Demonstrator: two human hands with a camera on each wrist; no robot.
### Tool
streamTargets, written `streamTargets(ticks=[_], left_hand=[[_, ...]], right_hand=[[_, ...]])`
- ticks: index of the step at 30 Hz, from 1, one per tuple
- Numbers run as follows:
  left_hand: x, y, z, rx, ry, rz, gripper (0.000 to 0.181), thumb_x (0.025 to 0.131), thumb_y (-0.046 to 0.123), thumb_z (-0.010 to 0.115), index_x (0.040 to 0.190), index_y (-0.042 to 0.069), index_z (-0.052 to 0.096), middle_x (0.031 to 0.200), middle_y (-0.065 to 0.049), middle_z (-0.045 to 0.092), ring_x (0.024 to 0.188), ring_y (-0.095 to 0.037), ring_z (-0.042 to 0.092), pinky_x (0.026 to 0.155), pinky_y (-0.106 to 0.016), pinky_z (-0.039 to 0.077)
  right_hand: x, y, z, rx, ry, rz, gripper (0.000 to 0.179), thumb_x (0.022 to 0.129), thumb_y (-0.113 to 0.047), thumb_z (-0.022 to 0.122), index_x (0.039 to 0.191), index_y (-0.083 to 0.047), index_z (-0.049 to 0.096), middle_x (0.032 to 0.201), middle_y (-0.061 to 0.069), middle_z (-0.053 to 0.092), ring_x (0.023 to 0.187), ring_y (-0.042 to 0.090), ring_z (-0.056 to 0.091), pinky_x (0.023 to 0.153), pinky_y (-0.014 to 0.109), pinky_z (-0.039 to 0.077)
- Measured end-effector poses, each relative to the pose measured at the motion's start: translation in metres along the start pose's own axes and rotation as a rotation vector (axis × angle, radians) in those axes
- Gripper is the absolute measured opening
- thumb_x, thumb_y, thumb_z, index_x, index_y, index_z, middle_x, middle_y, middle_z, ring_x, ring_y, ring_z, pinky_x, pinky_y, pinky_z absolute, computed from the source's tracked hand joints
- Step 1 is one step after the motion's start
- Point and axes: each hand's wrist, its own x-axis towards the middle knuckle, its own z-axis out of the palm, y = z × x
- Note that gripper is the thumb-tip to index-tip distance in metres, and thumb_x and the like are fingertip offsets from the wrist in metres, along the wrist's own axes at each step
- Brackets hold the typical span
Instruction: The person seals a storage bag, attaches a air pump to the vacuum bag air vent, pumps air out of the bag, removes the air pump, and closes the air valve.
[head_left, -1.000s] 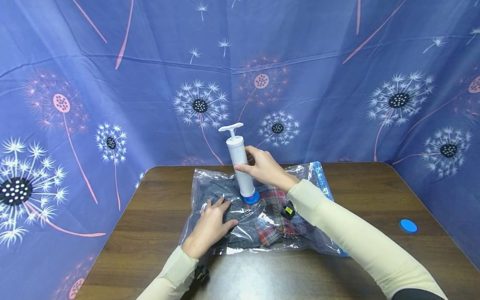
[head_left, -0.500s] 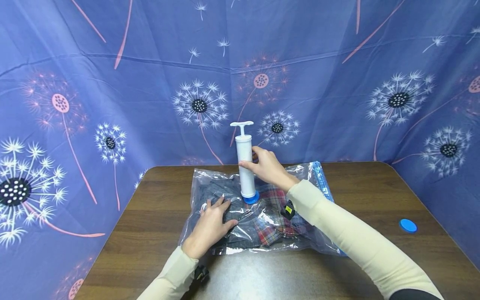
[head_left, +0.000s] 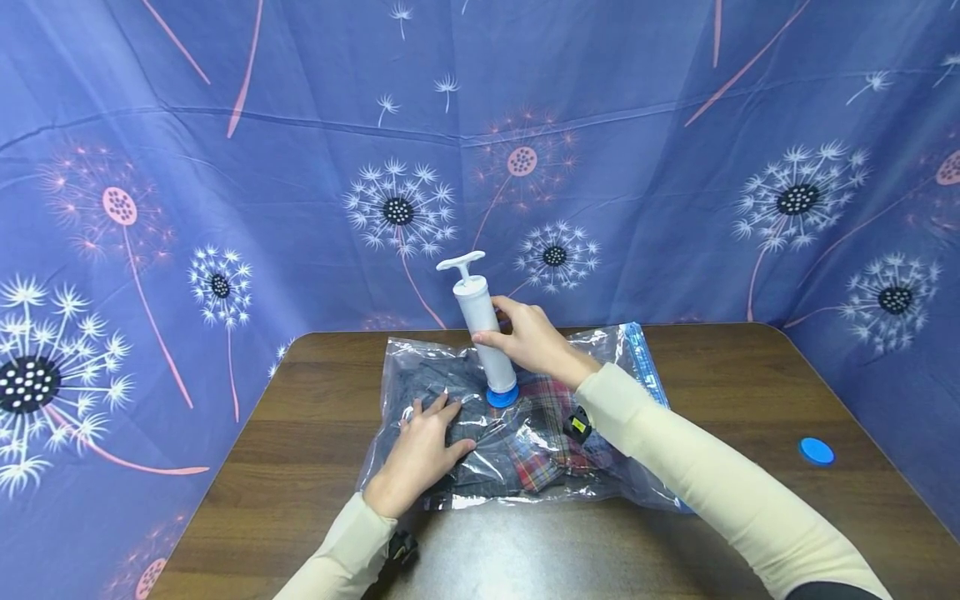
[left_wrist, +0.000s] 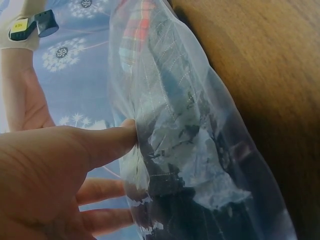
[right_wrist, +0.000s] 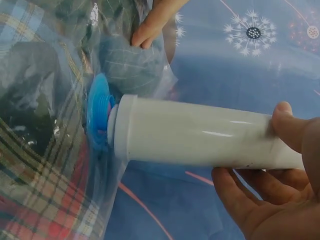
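My right hand grips the barrel of a white hand pump, thumb on one side and fingers on the other. The pump leans left, its T-shaped handle at the top. Its lower end meets the blue valve of a clear vacuum storage bag; in the right wrist view the pump end sits tilted at the threaded valve. Dark clothing and a plaid cloth show inside. My left hand rests spread on the bag's left part, fingertips touching the plastic.
A round blue cap lies on the wooden table to the right. The bag's blue zip edge runs along its right side. A blue dandelion-print cloth hangs behind the table.
The pump goes from leaning left to upright, then back to leaning left, its foot staying at the valve. My right hand moves with it; my left hand stays still.
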Motion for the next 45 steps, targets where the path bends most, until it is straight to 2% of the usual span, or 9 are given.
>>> streamTargets(ticks=[10, 16, 21, 27, 31, 37, 41, 45], left_hand=[[0.000, 0.000, 0.001, 0.003, -0.023, -0.008, 0.065, 0.088, 0.040, 0.082, 0.139, 0.005, 0.063, 0.151, -0.025, 0.052, 0.133, -0.068, 0.041, 0.098, -0.082, 0.041], [0.000, 0.000, 0.001, 0.005, -0.019, -0.003, 0.065, 0.087, 0.040, 0.082, 0.139, 0.005, 0.064, 0.150, -0.025, 0.053, 0.132, -0.069, 0.042, 0.097, -0.082, 0.041], [0.000, 0.000, 0.001, 0.001, -0.014, 0.000, 0.064, 0.087, 0.038, 0.083, 0.138, 0.005, 0.064, 0.150, -0.025, 0.053, 0.131, -0.069, 0.042, 0.096, -0.083, 0.041], [0.000, 0.000, 0.001, -0.003, -0.018, 0.002, 0.064, 0.086, 0.036, 0.083, 0.139, 0.004, 0.064, 0.150, -0.026, 0.053, 0.131, -0.070, 0.042, 0.093, -0.085, 0.041], [0.000, 0.000, 0.001, -0.008, -0.020, 0.000, 0.064, 0.087, 0.037, 0.083, 0.139, 0.005, 0.063, 0.151, -0.026, 0.052, 0.132, -0.069, 0.041, 0.095, -0.084, 0.040], [0.001, -0.001, 0.001, 0.003, -0.021, -0.004, 0.064, 0.087, 0.038, 0.083, 0.139, 0.005, 0.064, 0.151, -0.025, 0.052, 0.133, -0.068, 0.042, 0.097, -0.083, 0.041], [0.000, 0.001, -0.001, 0.004, -0.020, -0.009, 0.064, 0.086, 0.037, 0.083, 0.138, 0.005, 0.064, 0.150, -0.026, 0.053, 0.132, -0.069, 0.042, 0.096, -0.083, 0.040], [0.002, 0.004, -0.003, -0.011, -0.037, -0.031, 0.065, 0.087, 0.038, 0.083, 0.139, 0.004, 0.063, 0.151, -0.028, 0.051, 0.133, -0.070, 0.039, 0.096, -0.086, 0.038]], right_hand=[[-0.003, -0.002, 0.003, 0.011, -0.031, 0.003, 0.064, 0.097, -0.036, 0.074, 0.147, -0.005, 0.050, 0.127, 0.018, 0.069, 0.106, 0.031, 0.072, 0.084, 0.045, 0.063], [-0.008, -0.002, 0.001, -0.023, -0.094, -0.078, 0.057, 0.095, -0.034, 0.076, 0.141, -0.008, 0.055, 0.118, 0.011, 0.073, 0.102, 0.024, 0.073, 0.084, 0.041, 0.063], [-0.014, 0.002, -0.003, -0.019, -0.120, -0.105, 0.054, 0.096, -0.030, 0.075, 0.140, -0.007, 0.054, 0.120, 0.011, 0.072, 0.106, 0.024, 0.073, 0.088, 0.040, 0.063], [-0.016, 0.005, -0.007, 0.018, -0.197, -0.108, 0.053, 0.097, -0.024, 0.074, 0.141, -0.007, 0.051, 0.125, 0.013, 0.070, 0.114, 0.028, 0.070, 0.095, 0.041, 0.060], [-0.016, 0.006, -0.009, 0.026, -0.158, -0.082, 0.053, 0.093, -0.028, 0.079, 0.136, -0.010, 0.052, 0.118, 0.010, 0.071, 0.107, 0.024, 0.071, 0.091, 0.040, 0.062], [-0.018, 0.009, -0.007, -0.022, -0.095, -0.125, 0.061, 0.087, -0.035, 0.085, 0.134, -0.009, 0.056, 0.112, 0.008, 0.071, 0.098, 0.021, 0.071, 0.085, 0.037, 0.062], [-0.019, 0.009, -0.007, -0.020, -0.056, -0.097, 0.061, 0.087, -0.035, 0.085, 0.135, -0.008, 0.058, 0.118, 0.009, 0.069, 0.104, 0.024, 0.071, 0.088, 0.040, 0.062], [-0.022, 0.009, -0.007, 0.026, -0.051, -0.038, 0.069, 0.088, -0.034, 0.083, 0.143, -0.006, 0.052, 0.126, 0.013, 0.068, 0.110, 0.029, 0.071, 0.091, 0.043, 0.061]])
